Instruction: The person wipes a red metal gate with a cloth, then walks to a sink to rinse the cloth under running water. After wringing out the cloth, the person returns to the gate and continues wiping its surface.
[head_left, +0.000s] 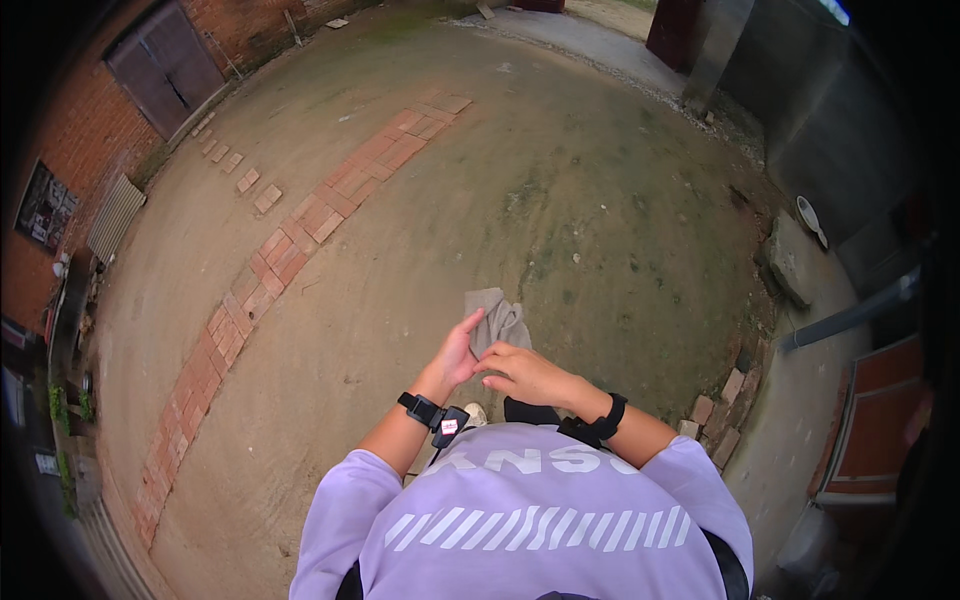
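Observation:
A crumpled grey-beige cloth (501, 319) is at my hands, above the dirt ground in front of my body. My left hand (452, 355) holds it at its left side, thumb stretched up along the fabric. Bent fingers of my right hand (529, 373) meet the left palm at the cloth's lower edge. Whether these fingers pinch the fabric too is hidden. A black strap with a small box (448, 425) sits on my left wrist, and another black strap (604, 420) is around the right wrist.
A red brick path (330, 202) crosses the dirt yard on the left, with several loose bricks (247, 178) beyond it. At right are a stone slab (789, 259), a grey pipe (847, 315) and stacked bricks (721, 420). A metal door (165, 67) stands in the brick wall.

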